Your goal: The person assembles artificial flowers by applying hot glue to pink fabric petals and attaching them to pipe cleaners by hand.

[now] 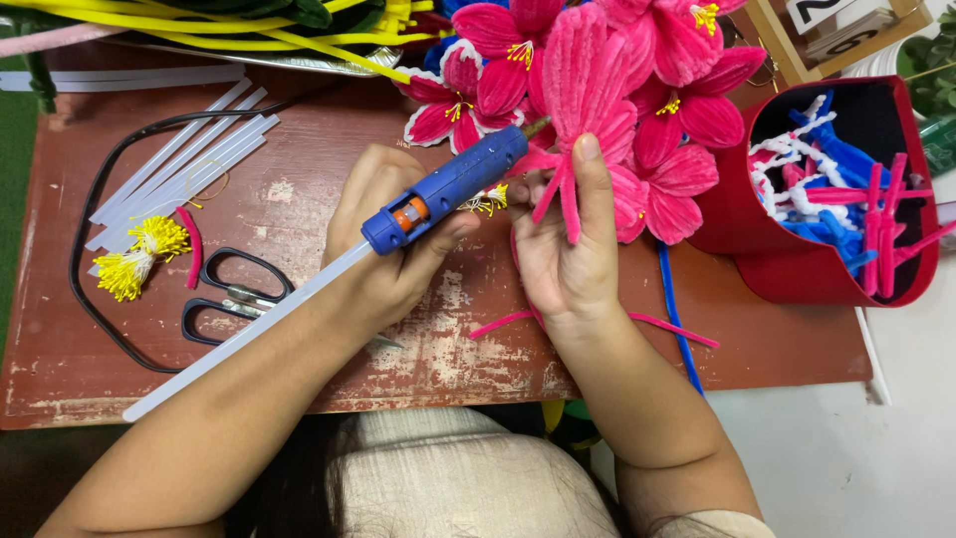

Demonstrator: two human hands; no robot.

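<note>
Head | 1 glue gun [448,187] in left hand [383,244] | 1 pink petal [588,95] in right hand [568,249]

The glue gun's [446,189] nozzle tip hides behind pink petals [588,90] at 12 o'clock. The yellow stems [199,25] at 11 and the wooden box [797,40] at 1 are cut by the top edge.

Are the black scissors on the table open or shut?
Shut, as far as shows: the scissors lie flat on the red table, handle loops side by side; the left hand hides the blades.
</note>
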